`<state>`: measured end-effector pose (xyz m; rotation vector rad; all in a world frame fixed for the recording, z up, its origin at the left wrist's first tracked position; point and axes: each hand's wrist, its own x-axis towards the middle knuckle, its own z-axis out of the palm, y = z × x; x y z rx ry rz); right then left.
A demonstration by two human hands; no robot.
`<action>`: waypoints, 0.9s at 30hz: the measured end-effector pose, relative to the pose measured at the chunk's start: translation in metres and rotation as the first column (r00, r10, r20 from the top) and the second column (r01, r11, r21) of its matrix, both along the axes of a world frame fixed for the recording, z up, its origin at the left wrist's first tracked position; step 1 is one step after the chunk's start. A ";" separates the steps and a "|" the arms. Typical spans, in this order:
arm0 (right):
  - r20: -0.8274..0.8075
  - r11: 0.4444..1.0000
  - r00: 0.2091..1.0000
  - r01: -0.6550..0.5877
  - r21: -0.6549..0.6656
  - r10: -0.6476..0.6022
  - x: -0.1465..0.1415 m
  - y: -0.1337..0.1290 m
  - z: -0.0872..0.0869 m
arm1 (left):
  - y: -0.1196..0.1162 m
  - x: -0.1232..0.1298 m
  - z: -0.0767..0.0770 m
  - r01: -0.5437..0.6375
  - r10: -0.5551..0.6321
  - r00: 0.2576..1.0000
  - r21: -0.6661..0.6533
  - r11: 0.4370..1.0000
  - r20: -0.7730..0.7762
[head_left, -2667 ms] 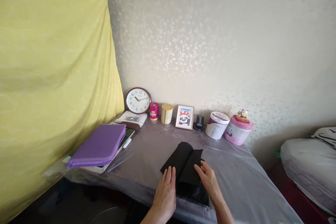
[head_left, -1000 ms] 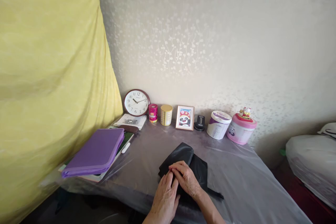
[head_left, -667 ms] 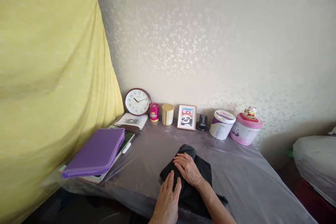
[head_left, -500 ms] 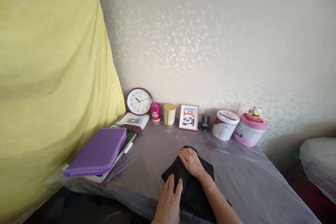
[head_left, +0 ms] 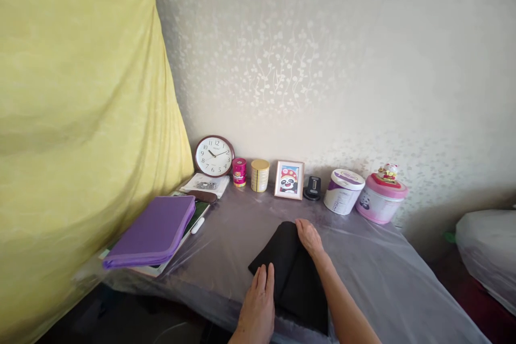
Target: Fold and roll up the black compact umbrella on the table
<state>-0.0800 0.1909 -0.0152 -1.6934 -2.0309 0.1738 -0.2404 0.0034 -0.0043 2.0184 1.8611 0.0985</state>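
A folded piece of black cloth (head_left: 288, 269), perhaps a garment, lies on the table near its front edge. A fold line runs along its middle. My left hand (head_left: 258, 298) rests on the near left part of the cloth, its fingers stretched out and side by side. At the far right corner, my right hand (head_left: 309, 236) has its fingers bent round the edge of the cloth. The fingertips there are partly hidden.
A plastic sheet covers the table (head_left: 387, 274). On the left lie a purple folder (head_left: 151, 231) and a white pen (head_left: 197, 225). Along the wall stand a clock (head_left: 214, 156), two cans, a picture frame (head_left: 289, 179), a small black device (head_left: 313, 188) and two tubs.
My right hand has slid from the top of the cloth to its far right edge. The cloth's far end now lies flatter and its right side straighter. My left hand has barely moved.
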 end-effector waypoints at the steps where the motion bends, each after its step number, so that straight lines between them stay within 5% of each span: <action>1: -0.006 0.999 0.999 0.041 0.018 -0.040 0.009 -0.006 0.001 | -0.001 0.000 -0.002 -0.002 0.002 1.000 0.012 1.000 -0.004; 7: -0.180 0.957 0.947 0.281 0.066 -0.266 0.066 -0.066 -0.011 | -0.004 0.000 -0.012 -0.004 0.004 1.000 0.096 0.995 0.008; 13: -0.415 0.943 0.858 0.209 -0.258 -0.303 0.067 -0.118 -0.024 | -0.004 -0.004 -0.017 0.008 -0.017 0.999 0.178 0.984 0.046; 20: -0.474 0.950 0.824 0.242 -0.197 -0.309 0.045 -0.129 -0.013 | -0.006 -0.004 -0.013 -0.008 -0.002 0.998 0.162 0.987 0.063; 27: -0.619 0.988 0.772 0.068 -0.139 -0.140 0.025 -0.121 -0.001 | -0.005 -0.004 -0.014 0.012 -0.016 1.000 0.164 0.986 0.027</action>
